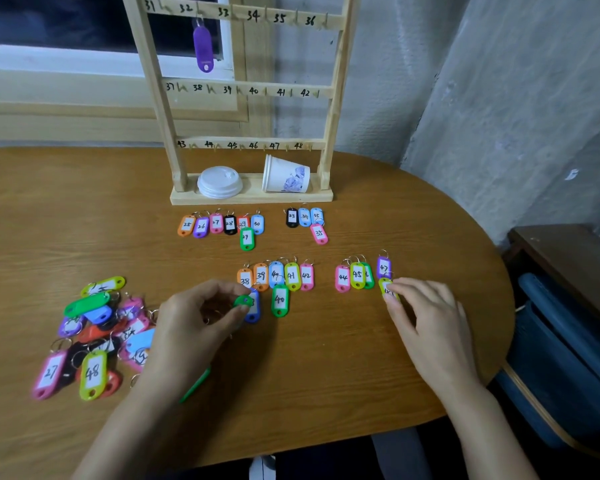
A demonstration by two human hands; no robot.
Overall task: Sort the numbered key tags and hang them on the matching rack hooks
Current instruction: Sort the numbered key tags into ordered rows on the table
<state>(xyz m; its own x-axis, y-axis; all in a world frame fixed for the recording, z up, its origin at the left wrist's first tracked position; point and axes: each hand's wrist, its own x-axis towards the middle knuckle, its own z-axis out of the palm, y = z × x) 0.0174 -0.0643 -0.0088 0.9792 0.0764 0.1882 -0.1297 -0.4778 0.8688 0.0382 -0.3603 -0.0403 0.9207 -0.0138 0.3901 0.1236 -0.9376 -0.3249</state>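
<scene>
The left hand is pinching a green tag. The right hand is pinching a yellow tag (number hidden) on the worktop.

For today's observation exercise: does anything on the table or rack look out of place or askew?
The paper cup lies tipped on its side on the rack's base, beside a stack of white lids. No spill shows.

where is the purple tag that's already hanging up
Head view, upper centre-left: the purple tag hangs on the rack, from its top visible rail, on the hook between the written 32 and 33.
</scene>
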